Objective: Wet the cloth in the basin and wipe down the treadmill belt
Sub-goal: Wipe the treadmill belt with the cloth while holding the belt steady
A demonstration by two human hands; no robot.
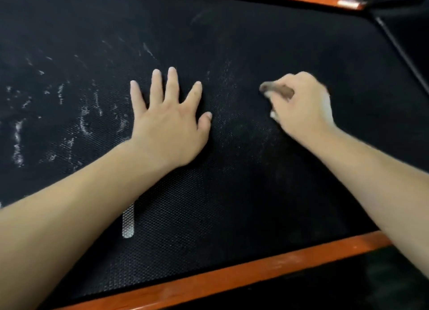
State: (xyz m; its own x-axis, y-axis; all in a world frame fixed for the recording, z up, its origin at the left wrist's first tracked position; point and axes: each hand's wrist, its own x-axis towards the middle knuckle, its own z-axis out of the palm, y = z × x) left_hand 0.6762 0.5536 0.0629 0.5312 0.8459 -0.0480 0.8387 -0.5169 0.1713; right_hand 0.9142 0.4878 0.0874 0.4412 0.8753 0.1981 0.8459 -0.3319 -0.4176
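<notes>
Currently my right hand [301, 105] grips the bunched cloth [276, 90] against the belt [232, 205]; my left hand [169, 126] lies flat, fingers spread. I fear the small wad could skip the white streaks [17, 138].

The belt [232, 205] lies flat and broad, black with a fine dimpled weave. Whitish smears [18, 138] streak its left part, fainter dust shows mid-belt, and a short white stripe [128, 221] sits near the front edge. The cloth [277, 90], brownish with white bits and blurred, is bunched in the right grip [301, 105] against the belt.
</notes>
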